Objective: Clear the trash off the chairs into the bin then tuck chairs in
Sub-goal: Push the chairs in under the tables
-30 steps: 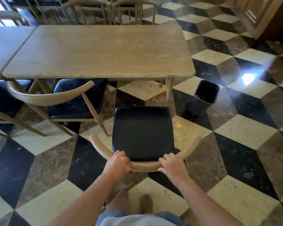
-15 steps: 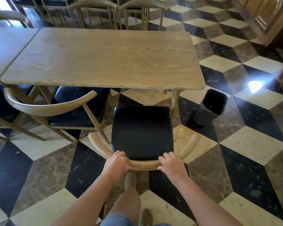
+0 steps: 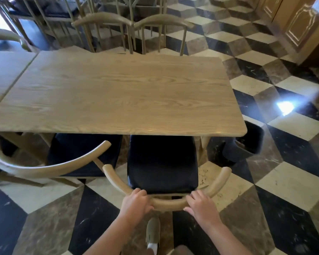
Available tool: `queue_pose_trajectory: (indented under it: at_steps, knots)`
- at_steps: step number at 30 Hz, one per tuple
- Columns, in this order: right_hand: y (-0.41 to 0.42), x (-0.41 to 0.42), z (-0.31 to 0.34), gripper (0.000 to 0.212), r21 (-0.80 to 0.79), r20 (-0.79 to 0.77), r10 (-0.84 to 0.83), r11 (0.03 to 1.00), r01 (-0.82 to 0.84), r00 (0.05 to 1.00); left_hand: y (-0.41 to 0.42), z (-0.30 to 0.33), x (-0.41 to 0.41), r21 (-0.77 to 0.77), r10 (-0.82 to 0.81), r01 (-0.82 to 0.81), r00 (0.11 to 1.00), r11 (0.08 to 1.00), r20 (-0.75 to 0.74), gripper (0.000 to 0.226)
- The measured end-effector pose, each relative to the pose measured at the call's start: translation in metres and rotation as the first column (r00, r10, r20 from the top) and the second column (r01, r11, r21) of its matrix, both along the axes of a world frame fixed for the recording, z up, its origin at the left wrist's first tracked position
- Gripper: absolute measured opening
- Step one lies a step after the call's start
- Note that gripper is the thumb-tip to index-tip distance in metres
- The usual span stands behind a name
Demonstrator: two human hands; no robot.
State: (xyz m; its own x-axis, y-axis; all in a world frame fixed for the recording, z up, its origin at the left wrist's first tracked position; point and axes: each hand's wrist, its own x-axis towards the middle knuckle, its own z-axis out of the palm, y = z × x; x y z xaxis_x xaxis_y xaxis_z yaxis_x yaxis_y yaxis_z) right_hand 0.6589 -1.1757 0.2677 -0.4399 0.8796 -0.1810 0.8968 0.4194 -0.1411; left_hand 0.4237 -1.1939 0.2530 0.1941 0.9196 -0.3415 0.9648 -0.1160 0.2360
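Near the bottom of the view, the left hand (image 3: pixel 136 200) and the right hand (image 3: pixel 201 203) are each curled over the curved wooden backrest (image 3: pixel 170 203) of a black-seated chair (image 3: pixel 162 162), fingers wrapped on the rail. The front of its seat sits under the near edge of the desk (image 3: pixel 118 92); the rear part stands out over the checkered floor (image 3: pixel 293 183). No trash shows on this seat, so the step in hand looks like tucking the chair in. A second chair (image 3: pixel 50 162) stands just left, angled, its backrest end close to the held chair's left arm tip; a crooked push could knock the two together, or drive the right side into the desk leg (image 3: pixel 203 144) just beside the seat. A shoe (image 3: pixel 152 232) sits right behind the chair, so a leg catching on the tiles could bring the chair back onto the foot. The dark bin (image 3: pixel 247 142) stands right of the desk's near corner, partly hidden by the desktop; its contents cannot be made out.
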Motion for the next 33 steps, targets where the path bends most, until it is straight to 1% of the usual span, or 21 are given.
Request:
queue_pose_trajectory:
  at_steps: [5, 8, 10, 12, 14, 15, 16, 18, 21, 23, 25, 27, 29, 31, 33]
  knots:
    - [0.029, -0.006, -0.002, 0.042, -0.014, 0.004, -0.009, 1.000, 0.009, 1.000, 0.028, -0.003, -0.008, 0.038, 0.018, -0.020, 0.999, 0.999, 0.041, 0.041]
    - [0.049, -0.008, -0.001, 0.043, 0.012, 0.001, -0.014, 1.000, 0.014, 1.000, 0.045, -0.005, -0.011, 0.038, 0.019, -0.019, 1.000, 0.999, 0.019, 0.042]
    - [0.063, -0.008, 0.000, 0.043, 0.019, -0.018, -0.010, 1.000, 0.010, 1.000, 0.059, -0.004, -0.011, 0.073, 0.023, -0.024, 1.000, 0.997, 0.017, 0.040]
    - [0.074, -0.006, 0.000, 0.044, 0.015, -0.015, 0.012, 1.000, -0.012, 1.000, 0.072, 0.003, -0.011, 0.095, -0.031, 0.032, 0.999, 0.995, -0.016, 0.036]
    - [0.082, -0.003, 0.000, 0.044, 0.017, 0.000, 0.044, 0.999, -0.044, 0.999, 0.080, 0.005, -0.011, 0.075, -0.146, 0.153, 0.985, 0.985, -0.097, 0.037]
    - [0.083, -0.001, -0.001, 0.043, 0.017, -0.001, 0.054, 0.998, -0.054, 0.999, 0.081, 0.006, -0.011, 0.067, -0.153, 0.159, 0.984, 0.985, -0.089, 0.042]
    - [0.084, 0.000, -0.001, 0.042, 0.016, -0.005, 0.058, 0.998, -0.058, 0.998, 0.081, 0.004, -0.012, 0.093, -0.153, 0.160, 0.985, 0.983, -0.078, 0.045]
    - [0.084, 0.000, -0.003, 0.040, 0.016, -0.004, 0.062, 0.998, -0.062, 0.998, 0.079, -0.001, -0.012, 0.142, -0.144, 0.153, 0.987, 0.978, -0.076, 0.045]
    - [0.083, 0.000, -0.002, 0.040, 0.011, 0.010, 0.070, 0.997, -0.070, 0.998, 0.075, 0.000, -0.012, 0.112, -0.078, 0.085, 0.995, 0.990, -0.061, 0.037]
    - [0.082, -0.002, 0.001, 0.040, -0.007, 0.012, 0.045, 0.999, -0.045, 0.999, 0.075, 0.002, -0.011, 0.050, 0.026, -0.028, 0.999, 0.998, 0.034, 0.035]
    - [0.079, -0.004, 0.005, 0.040, -0.011, 0.007, 0.011, 1.000, -0.011, 1.000, 0.075, 0.001, -0.010, 0.023, 0.023, -0.023, 1.000, 0.999, 0.012, 0.038]
    - [0.078, -0.006, 0.004, 0.038, -0.067, -0.022, -0.020, 0.998, 0.018, 1.000, 0.075, 0.001, -0.007, 0.006, 0.010, -0.010, 1.000, 1.000, -0.013, 0.039]
    - [0.076, -0.006, -0.001, 0.040, -0.108, -0.035, -0.043, 0.993, 0.039, 0.998, 0.077, 0.001, -0.003, -0.011, 0.000, 0.000, 1.000, 1.000, -0.031, 0.038]
    - [0.071, -0.003, -0.003, 0.042, -0.110, -0.085, -0.081, 0.991, 0.071, 0.993, 0.081, 0.005, 0.002, -0.047, -0.006, 0.003, 0.998, 0.999, -0.055, 0.045]
    - [0.065, 0.004, -0.001, 0.041, -0.087, -0.137, -0.117, 0.991, 0.106, 0.984, 0.088, 0.013, 0.012, -0.059, -0.011, 0.009, 0.999, 0.998, -0.044, 0.055]
